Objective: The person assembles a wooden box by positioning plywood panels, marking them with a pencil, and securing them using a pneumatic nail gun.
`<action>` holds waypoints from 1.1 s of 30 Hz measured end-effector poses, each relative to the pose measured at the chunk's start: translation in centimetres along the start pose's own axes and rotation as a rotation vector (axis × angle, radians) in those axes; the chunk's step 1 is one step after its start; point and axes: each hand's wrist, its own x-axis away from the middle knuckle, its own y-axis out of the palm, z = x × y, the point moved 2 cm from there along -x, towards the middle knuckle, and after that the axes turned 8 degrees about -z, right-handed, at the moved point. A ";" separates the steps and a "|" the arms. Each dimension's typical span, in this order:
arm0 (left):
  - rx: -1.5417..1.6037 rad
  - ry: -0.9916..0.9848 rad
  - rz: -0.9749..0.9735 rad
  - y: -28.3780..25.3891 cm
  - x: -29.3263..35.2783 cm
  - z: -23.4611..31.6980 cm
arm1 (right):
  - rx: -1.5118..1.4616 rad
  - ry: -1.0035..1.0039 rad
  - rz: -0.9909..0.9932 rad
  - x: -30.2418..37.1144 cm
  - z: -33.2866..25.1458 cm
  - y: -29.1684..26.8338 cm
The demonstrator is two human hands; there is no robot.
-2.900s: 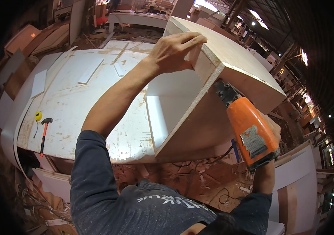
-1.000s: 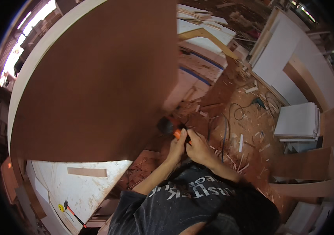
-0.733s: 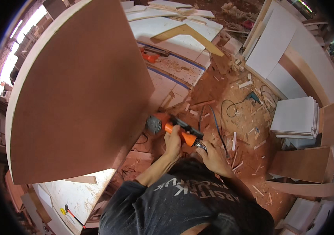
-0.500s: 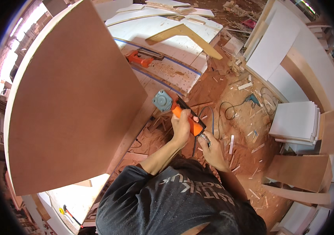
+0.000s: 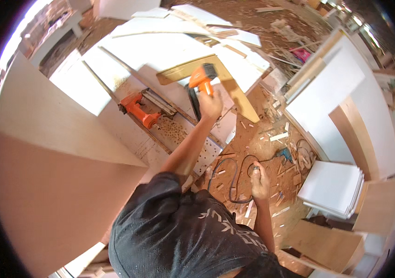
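Observation:
My left hand [image 5: 210,104] is stretched out ahead and grips an orange power drill [image 5: 201,78], held over the white worktable [image 5: 160,55] next to a wooden angle-shaped piece [image 5: 237,90]. My right hand [image 5: 259,178] is lower, near my body, closed around the end of a black cord [image 5: 229,178] that loops over the sawdust-covered floor. A large brown board [image 5: 53,185] stands upright close on my left and hides that side.
An orange nail gun [image 5: 137,107] lies on a perforated strip of the worktable. A stack of white panels [image 5: 334,187] sits at the right, with white and brown boards [image 5: 331,104] leaning behind it. A small teal tool [image 5: 284,155] and wood scraps lie on the floor.
My left hand has lifted the orange drill from near the floor up over the worktable. My right hand has let go of the drill and now holds the cord.

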 end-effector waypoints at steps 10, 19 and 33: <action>-0.492 -0.416 -0.497 3.6 -4.0 0.2 | 0.058 0.246 -0.046 -5.0 4.0 -3.8; -0.451 -0.914 0.353 -24.6 -5.1 -7.3 | 0.043 -0.047 -0.147 -7.3 2.7 -4.5; 1.120 -0.414 0.089 -16.5 12.2 12.6 | -0.071 -0.550 -0.439 -5.7 -12.4 0.5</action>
